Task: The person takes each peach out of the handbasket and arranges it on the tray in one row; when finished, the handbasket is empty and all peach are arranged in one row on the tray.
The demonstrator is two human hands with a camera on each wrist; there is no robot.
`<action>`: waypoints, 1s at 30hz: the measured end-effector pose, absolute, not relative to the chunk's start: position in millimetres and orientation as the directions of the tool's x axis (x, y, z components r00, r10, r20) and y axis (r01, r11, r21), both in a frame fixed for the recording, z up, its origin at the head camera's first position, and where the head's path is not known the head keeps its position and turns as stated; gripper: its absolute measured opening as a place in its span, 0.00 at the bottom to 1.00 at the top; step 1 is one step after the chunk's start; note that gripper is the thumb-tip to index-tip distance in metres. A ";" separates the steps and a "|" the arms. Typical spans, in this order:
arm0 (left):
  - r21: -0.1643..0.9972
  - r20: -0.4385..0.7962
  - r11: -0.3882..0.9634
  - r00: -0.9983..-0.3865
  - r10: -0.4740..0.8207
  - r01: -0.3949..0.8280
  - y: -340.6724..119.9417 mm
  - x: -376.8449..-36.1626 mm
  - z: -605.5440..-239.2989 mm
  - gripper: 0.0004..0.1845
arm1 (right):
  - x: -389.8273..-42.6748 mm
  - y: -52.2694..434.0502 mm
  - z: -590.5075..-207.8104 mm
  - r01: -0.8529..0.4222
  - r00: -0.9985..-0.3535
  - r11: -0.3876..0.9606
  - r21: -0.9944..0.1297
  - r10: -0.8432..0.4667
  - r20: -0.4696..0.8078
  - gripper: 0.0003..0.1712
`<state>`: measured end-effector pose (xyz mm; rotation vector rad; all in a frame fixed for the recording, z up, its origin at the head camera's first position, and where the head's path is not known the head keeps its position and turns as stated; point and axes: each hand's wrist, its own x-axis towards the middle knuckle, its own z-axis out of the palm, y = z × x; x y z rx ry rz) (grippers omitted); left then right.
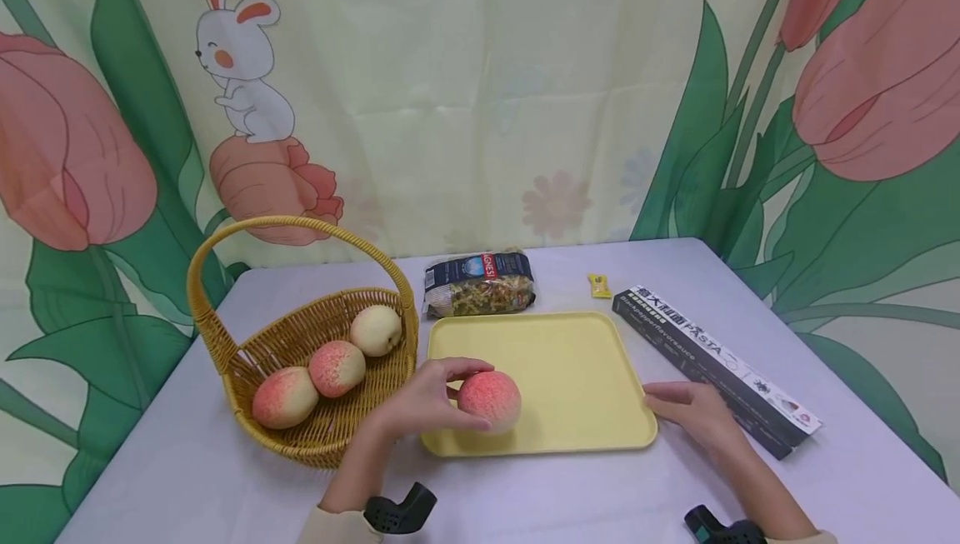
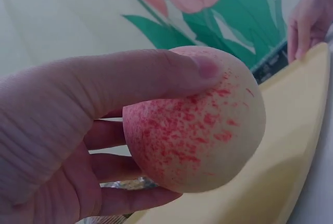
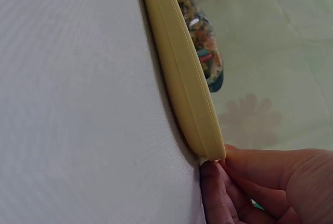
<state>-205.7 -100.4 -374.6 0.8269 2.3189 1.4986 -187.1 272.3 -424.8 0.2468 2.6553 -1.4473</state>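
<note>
My left hand (image 1: pixel 435 401) grips a round pink-and-cream peach (image 1: pixel 490 402) over the left part of a yellow tray (image 1: pixel 570 386). In the left wrist view the thumb lies across the top of the peach (image 2: pixel 197 130), with fingers curled beneath it. At the tray's right edge, my right hand (image 1: pixel 693 412) pinches the rim between thumb and fingers, as the right wrist view shows along the tray's side (image 3: pixel 182 73). To the left, a wicker basket (image 1: pixel 375 394) with a tall handle holds two pink peaches (image 1: pixel 337 368) and a paler one (image 1: pixel 376 330).
Behind the tray lies a bag of pasta (image 1: pixel 480 284) in clear and dark wrapping. A small yellow packet (image 1: pixel 599 286) sits farther right. The long black pasta box (image 1: pixel 712 365) lies slantwise beside the right hand. A printed curtain (image 1: pixel 480 94) hangs at the table's back edge.
</note>
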 end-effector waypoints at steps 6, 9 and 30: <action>0.865 0.081 0.362 -0.808 0.584 0.348 -93.0 -206.1 -380.0 0.33 | -187.8 273.6 -423.0 0.208 -0.978 0.534 -0.820 0.098 -0.184 0.30; 0.836 0.088 0.397 -0.806 0.585 0.379 -91.3 -206.6 -384.4 0.33 | -187.5 272.8 -423.7 0.207 -0.978 0.530 -0.822 0.098 -0.183 0.29; 0.739 0.115 0.520 -0.841 0.528 0.428 -83.6 -206.0 -390.3 0.32 | -188.4 272.6 -425.4 0.224 -0.974 0.527 -0.820 0.110 -0.196 0.30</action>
